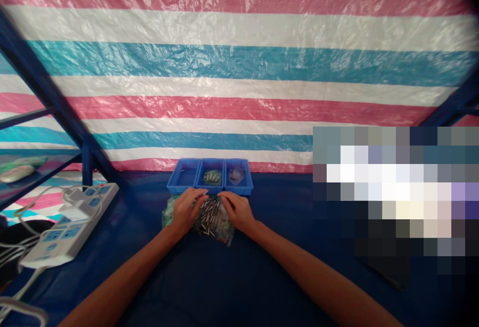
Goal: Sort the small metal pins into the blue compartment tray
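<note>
Both my hands are over a pile of small slim metal pieces in front of the blue trays. My left hand is bent in at the pile's left edge, its fingertips closed around a small bright bit that is too small to name. Across from it, my right hand has its fingers half bent and apart from the thumb, with nothing visible in them. Green-tinted clear plastic bags lie under and beside my left hand. More clear plastic bags lie below my right hand, partly covered by it.
Three joined blue trays stand behind the pile; the middle one holds green-tinted bags, the right one a clear packet. A white power strip with cables lies at left. Blue frame bars and a striped sheet enclose the table. The right side is pixelated.
</note>
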The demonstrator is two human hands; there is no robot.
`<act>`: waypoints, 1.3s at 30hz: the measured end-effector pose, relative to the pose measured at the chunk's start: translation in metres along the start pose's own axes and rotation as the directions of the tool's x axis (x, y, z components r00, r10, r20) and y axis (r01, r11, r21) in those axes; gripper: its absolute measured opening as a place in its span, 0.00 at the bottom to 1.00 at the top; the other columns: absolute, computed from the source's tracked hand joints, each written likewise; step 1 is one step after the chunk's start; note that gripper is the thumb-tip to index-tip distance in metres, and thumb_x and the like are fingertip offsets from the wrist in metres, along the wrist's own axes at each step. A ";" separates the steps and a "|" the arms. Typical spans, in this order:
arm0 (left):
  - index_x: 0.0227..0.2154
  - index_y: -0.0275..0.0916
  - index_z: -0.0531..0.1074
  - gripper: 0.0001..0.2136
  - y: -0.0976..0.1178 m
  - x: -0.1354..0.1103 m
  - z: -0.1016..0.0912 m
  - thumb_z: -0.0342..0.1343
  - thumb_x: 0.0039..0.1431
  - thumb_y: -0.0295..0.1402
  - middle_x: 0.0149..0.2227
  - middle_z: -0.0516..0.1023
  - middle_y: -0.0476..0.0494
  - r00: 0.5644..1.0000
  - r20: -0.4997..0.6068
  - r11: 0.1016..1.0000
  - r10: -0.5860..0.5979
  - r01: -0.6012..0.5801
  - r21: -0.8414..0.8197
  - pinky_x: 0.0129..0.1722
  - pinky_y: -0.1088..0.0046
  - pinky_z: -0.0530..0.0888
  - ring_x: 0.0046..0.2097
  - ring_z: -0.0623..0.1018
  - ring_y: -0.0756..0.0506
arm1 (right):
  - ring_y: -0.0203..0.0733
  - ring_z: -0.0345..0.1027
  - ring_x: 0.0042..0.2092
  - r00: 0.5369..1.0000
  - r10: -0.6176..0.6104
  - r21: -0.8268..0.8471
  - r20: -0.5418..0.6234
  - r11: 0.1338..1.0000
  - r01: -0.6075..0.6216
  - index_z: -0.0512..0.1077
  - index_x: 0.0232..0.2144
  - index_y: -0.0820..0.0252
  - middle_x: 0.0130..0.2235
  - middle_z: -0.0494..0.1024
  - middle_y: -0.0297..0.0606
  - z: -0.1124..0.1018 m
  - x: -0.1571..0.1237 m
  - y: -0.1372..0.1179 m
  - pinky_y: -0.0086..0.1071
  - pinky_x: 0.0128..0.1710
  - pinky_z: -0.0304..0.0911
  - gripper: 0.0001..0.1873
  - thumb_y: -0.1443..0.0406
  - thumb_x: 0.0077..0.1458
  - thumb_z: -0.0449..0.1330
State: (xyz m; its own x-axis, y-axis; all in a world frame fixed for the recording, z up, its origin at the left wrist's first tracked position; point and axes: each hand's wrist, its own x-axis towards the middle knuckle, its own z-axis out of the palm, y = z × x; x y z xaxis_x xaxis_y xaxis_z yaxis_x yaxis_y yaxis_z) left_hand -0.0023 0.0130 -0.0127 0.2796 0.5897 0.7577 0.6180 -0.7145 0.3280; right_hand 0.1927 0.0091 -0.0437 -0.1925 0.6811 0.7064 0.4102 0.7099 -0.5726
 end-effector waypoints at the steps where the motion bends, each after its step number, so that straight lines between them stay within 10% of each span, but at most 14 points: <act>1: 0.40 0.39 0.74 0.08 0.001 0.001 -0.001 0.52 0.62 0.33 0.35 0.79 0.44 1.000 0.008 1.000 0.004 -0.004 -0.016 0.42 0.70 0.74 0.38 0.77 0.47 | 0.40 0.74 0.42 1.000 0.001 0.003 0.001 1.000 -0.001 0.73 0.43 0.59 0.40 0.79 0.41 0.000 0.000 0.000 0.33 0.45 0.68 0.14 0.65 0.63 0.49; 39: 0.48 0.40 0.71 0.14 -0.006 -0.004 0.003 0.47 0.64 0.37 0.35 0.82 0.49 0.979 0.186 0.995 -0.085 0.092 -0.034 0.42 0.73 0.75 0.37 0.81 0.48 | 0.39 0.73 0.35 1.000 -0.020 -0.017 0.024 1.000 0.021 0.73 0.43 0.62 0.36 0.79 0.40 0.004 -0.001 0.004 0.31 0.39 0.68 0.12 0.64 0.60 0.54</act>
State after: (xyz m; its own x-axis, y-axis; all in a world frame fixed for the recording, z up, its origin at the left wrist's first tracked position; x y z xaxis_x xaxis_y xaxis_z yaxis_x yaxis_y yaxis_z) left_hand -0.0047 0.0155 -0.0197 0.3580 0.7076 0.6092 0.6160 -0.6693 0.4155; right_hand 0.1908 0.0115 -0.0486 -0.2220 0.6705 0.7079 0.4216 0.7207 -0.5503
